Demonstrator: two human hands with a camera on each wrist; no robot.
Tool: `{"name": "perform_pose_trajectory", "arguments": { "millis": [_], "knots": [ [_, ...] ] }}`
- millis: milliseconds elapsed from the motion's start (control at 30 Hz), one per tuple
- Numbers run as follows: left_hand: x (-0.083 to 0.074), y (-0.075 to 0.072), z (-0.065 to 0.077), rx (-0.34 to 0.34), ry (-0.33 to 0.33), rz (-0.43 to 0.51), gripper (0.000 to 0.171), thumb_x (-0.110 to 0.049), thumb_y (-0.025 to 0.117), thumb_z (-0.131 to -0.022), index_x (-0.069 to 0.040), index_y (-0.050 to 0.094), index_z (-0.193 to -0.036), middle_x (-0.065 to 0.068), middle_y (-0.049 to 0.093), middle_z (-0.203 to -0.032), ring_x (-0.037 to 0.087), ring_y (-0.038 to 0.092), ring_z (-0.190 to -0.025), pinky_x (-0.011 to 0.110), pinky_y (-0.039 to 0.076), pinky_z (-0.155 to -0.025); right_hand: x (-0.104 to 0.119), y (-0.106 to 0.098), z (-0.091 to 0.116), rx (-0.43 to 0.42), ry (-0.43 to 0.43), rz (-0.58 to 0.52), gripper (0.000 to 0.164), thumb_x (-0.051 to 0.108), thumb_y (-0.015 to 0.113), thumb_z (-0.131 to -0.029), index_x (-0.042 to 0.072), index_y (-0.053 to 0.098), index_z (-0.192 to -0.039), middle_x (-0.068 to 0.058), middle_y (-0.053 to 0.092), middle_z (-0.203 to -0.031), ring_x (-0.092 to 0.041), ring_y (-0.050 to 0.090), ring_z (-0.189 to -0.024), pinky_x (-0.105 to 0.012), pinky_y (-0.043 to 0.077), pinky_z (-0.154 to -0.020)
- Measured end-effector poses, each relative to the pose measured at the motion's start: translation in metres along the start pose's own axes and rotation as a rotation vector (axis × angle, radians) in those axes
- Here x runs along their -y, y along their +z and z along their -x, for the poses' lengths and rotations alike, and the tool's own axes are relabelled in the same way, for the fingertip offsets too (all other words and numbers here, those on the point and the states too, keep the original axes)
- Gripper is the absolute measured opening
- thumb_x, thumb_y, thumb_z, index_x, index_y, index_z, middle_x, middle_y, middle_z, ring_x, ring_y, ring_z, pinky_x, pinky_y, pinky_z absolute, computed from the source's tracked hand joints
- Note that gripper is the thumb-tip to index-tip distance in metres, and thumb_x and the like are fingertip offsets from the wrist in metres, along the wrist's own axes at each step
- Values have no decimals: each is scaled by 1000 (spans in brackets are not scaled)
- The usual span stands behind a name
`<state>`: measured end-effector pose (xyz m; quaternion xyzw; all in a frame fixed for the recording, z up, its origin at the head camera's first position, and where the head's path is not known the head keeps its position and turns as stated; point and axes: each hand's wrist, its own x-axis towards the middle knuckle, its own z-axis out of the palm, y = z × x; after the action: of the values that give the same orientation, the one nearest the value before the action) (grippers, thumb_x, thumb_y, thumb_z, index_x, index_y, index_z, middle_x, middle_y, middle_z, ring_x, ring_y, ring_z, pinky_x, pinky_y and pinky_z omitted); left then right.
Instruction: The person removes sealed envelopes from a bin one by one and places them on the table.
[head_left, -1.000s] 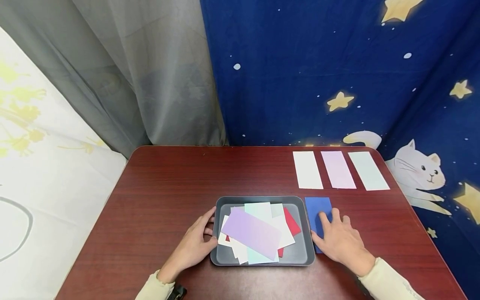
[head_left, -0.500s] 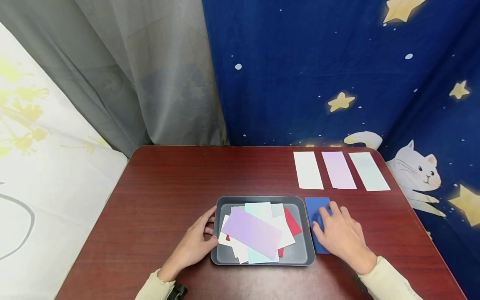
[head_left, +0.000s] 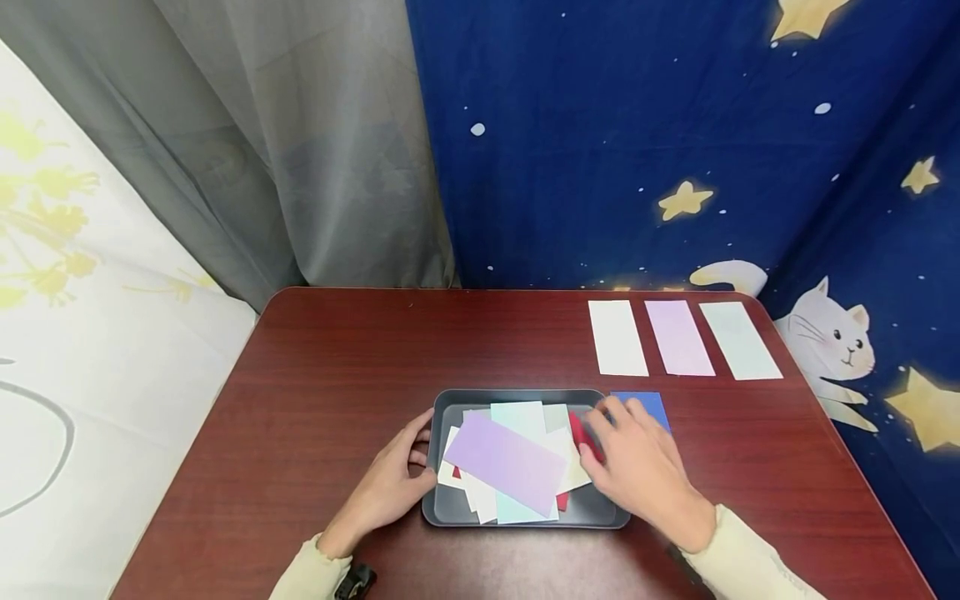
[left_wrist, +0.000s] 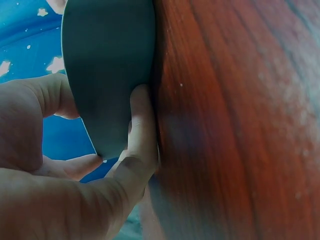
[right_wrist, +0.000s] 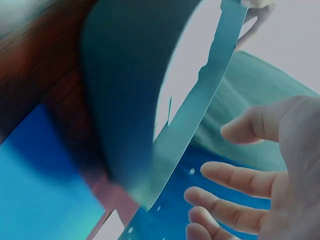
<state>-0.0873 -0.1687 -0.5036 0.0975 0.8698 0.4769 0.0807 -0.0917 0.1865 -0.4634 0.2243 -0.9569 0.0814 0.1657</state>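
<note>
In the head view a dark grey tray [head_left: 525, 520] holds several overlapping rectangles of coloured paper, with a purple sheet [head_left: 506, 462] on top. My left hand [head_left: 393, 479] holds the tray's left end, a digit at the rim and another finger [left_wrist: 142, 112] along the outer wall. Over the tray's right side hovers my right hand [head_left: 641, 458], thumb and fingers apart with nothing between them, as the right wrist view also shows. Beneath its fingertips a red sheet [head_left: 581, 429] partly shows. A blue sheet [head_left: 648, 407] lies right of the tray, mostly hidden by that hand.
Along the far right of the brown table [head_left: 337, 375] lie a white sheet [head_left: 618, 337], a lilac sheet [head_left: 679, 337] and a pale green sheet [head_left: 741, 340], side by side. Grey and starry blue curtains [head_left: 562, 167] hang behind the table.
My right hand has left the blue sheet and moved left over the tray's right edge. My left hand stays at the tray's left end, and the sheets lie as before.
</note>
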Motion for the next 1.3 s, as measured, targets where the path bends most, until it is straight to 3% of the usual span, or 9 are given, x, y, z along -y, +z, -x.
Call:
{"name": "perform_pose_trajectory", "arguments": {
  "millis": [400, 667, 900, 1167, 1300],
  "knots": [
    [0, -1, 1, 6, -2, 7, 82, 0, 62, -81, -21, 33, -154, 4, 56, -124, 14, 61, -91, 28, 51, -79, 39, 13, -16, 128, -215, -53, 39, 40, 68, -81, 18, 67, -113, -1, 59, -113, -22, 53, -99, -39, 49, -77],
    [-1, -1, 0, 4, -9, 7, 82, 0, 62, -80, -21, 34, -154, 3, 56, -124, 14, 61, -91, 28, 51, -79, 52, 20, -18, 258, -273, -74, 52, 48, 71, -82, 19, 63, -125, -8, 57, -127, -28, 54, -112, -47, 50, -84],
    [0, 0, 0, 4, -7, 4, 82, 0, 62, -80, -21, 34, -154, 3, 56, -125, 14, 61, -91, 28, 51, -78, 54, 26, -16, 321, -280, -40, 57, 47, 77, -78, 18, 61, -123, -7, 56, -125, -25, 55, -102, -41, 52, -73],
    [1, 0, 0, 4, -3, 1, 82, 0, 62, -80, -22, 33, -154, 3, 56, -125, 14, 61, -91, 28, 51, -78, 53, 30, -16, 295, -286, -27, 55, 42, 80, -74, 18, 62, -119, -6, 55, -122, -23, 52, -92, -33, 47, -56],
    [0, 0, 0, 2, -4, 1, 82, 0, 62, -80, -21, 34, -154, 3, 56, -125, 14, 61, -91, 28, 51, -78, 52, 32, -16, 278, -292, -41, 55, 40, 80, -71, 18, 62, -119, -6, 55, -121, -22, 50, -91, -31, 44, -54]
  ]
}}
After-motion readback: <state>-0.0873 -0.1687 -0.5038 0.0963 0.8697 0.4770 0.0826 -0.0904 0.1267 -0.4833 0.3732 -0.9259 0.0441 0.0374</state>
